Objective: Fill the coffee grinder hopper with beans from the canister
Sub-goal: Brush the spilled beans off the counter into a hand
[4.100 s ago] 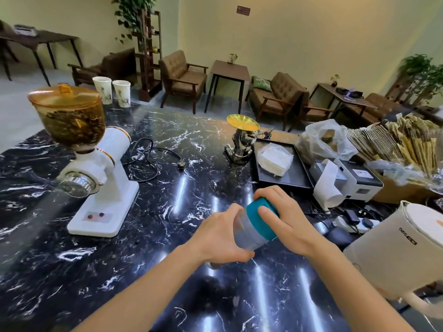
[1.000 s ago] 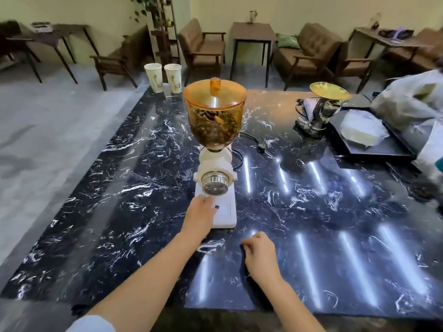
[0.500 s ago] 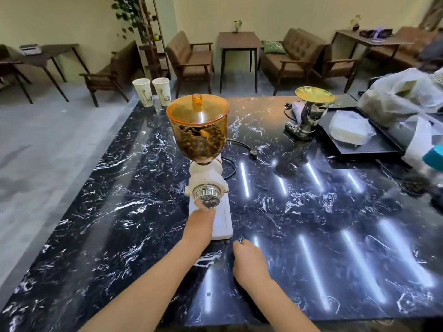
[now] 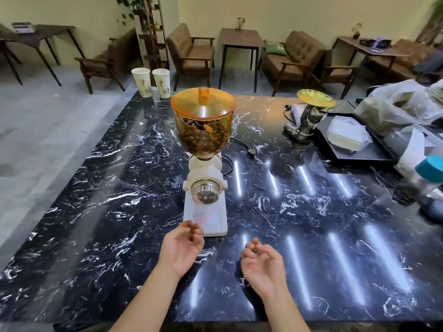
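Observation:
The white coffee grinder (image 4: 205, 204) stands mid-counter, facing me. Its amber hopper (image 4: 203, 125) is covered by a lid and holds brown beans to about half its height. The clear canister with a teal lid (image 4: 429, 176) stands at the right edge of the black marble counter (image 4: 311, 212), partly cut off. My left hand (image 4: 182, 250) hovers palm up just in front of the grinder's base, fingers loosely curled, holding nothing. My right hand (image 4: 261, 262) is beside it, also palm up, with nothing in it.
Two paper cups (image 4: 153, 82) stand at the counter's far left corner. A chrome device with a gold dish (image 4: 308, 116), a black tray (image 4: 354, 149) with a white packet, and plastic bags (image 4: 398, 106) crowd the right side. A black cord (image 4: 244, 147) lies behind the grinder.
Four seconds ago both hands held the canister; it now stands at the right. Since half a second ago both hands have left the grinder base and counter and turned palms up.

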`<action>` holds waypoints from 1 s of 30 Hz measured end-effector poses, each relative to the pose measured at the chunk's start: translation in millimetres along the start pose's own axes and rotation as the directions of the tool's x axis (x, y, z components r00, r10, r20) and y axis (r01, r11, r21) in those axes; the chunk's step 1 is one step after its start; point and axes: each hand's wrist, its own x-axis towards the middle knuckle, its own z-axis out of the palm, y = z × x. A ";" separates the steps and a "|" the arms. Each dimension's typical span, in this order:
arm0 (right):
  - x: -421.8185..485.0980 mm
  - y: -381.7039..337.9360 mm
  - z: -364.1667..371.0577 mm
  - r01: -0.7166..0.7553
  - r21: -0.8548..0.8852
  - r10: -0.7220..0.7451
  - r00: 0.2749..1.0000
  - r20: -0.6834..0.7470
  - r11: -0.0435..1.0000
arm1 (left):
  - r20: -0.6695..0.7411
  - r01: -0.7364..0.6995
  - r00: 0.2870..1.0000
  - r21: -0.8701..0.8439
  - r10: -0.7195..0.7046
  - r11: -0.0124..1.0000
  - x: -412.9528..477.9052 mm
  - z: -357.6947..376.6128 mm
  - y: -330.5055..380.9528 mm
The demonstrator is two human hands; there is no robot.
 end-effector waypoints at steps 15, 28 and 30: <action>41.5 70.8 27.7 -0.153 -0.835 -0.574 0.789 0.219 -0.529 | -0.228 -0.107 0.855 0.801 0.465 0.589 -46.2 -37.4 37.7; 29.5 225.4 88.5 -0.044 -0.632 -0.149 0.957 -0.249 0.774 | 0.296 0.049 0.868 0.748 0.399 -0.661 -122.0 -137.5 194.6; 34.1 285.7 108.0 -0.126 -0.580 0.008 0.979 -0.201 0.805 | 0.266 0.100 0.860 0.748 0.435 -0.656 -155.0 -170.8 232.1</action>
